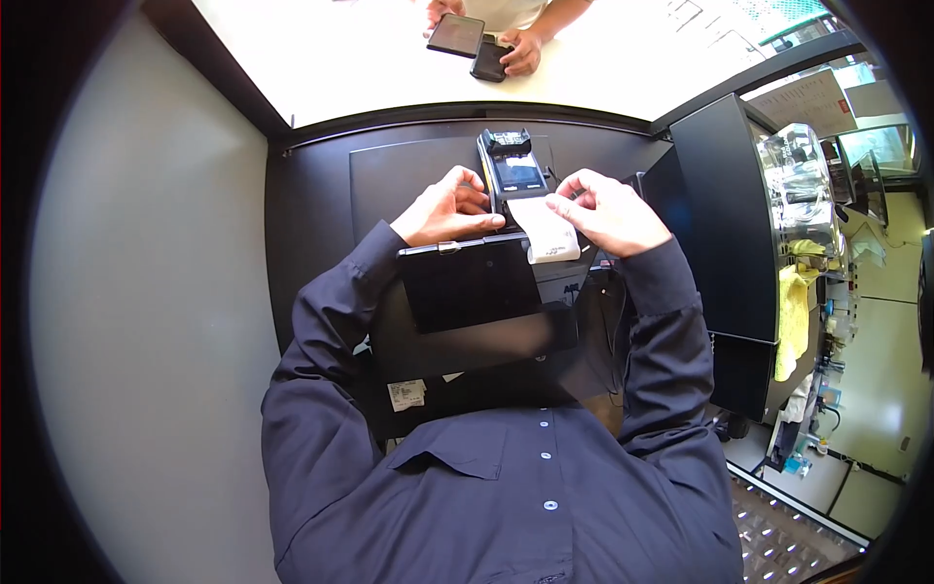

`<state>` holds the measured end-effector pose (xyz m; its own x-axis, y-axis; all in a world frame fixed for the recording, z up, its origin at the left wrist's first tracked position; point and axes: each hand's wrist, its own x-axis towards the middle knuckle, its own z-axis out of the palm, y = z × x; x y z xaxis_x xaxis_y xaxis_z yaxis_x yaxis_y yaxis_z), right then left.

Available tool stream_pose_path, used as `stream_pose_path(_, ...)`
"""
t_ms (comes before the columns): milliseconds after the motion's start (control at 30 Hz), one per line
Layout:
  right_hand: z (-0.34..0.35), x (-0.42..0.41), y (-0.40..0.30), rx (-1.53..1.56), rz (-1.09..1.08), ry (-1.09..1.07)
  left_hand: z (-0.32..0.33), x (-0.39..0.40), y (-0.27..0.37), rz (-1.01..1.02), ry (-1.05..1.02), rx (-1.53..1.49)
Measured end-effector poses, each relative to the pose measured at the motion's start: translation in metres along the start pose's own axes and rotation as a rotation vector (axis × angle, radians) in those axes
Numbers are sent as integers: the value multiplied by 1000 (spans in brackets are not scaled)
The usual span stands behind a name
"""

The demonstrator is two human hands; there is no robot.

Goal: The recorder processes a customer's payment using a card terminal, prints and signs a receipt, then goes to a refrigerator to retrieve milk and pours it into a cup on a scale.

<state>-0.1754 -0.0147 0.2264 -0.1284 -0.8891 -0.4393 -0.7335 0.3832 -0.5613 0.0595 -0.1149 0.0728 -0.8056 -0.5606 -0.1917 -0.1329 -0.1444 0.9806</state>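
A card payment terminal (519, 171) stands on the dark counter before me, its small screen lit. From its near end a white paper receipt (547, 232) hangs down and curls at the bottom. My left hand (449, 208) is at the terminal's left side, curled fingers against it and thumb by its lower corner. My right hand (609, 212) pinches the receipt's right edge near the terminal between thumb and fingers. Just below both hands, a dark tablet-like screen (474, 281) slants towards me, its top edge partly under the receipt.
Beyond the counter's raised ledge (467, 111), another person's hands (522, 52) hold a phone (457, 35) and a dark case-like object (489, 60). A black cabinet (719, 219) rises at my right, with a yellow cloth (794, 321). A grey wall (160, 292) bounds the left. A printed slip (406, 395) lies below the screen.
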Motion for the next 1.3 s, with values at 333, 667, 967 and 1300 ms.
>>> stream_pose_path(333, 29, -51, -10, 435, -212, 221, 3, 2, 3, 48, -66, -19)
stream_pose_path(667, 110, -127, 57, 880, -56, 347, -17, -76, 64, 307, 578, 319)
stream_pose_path(967, 129, -134, 68, 1002, -102, 293, 157, -134, 69, 24, 403, -280)
stream_pose_path(1300, 77, -132, 56, 212, -282, 362, 167, -74, 50, 265, 629, -3)
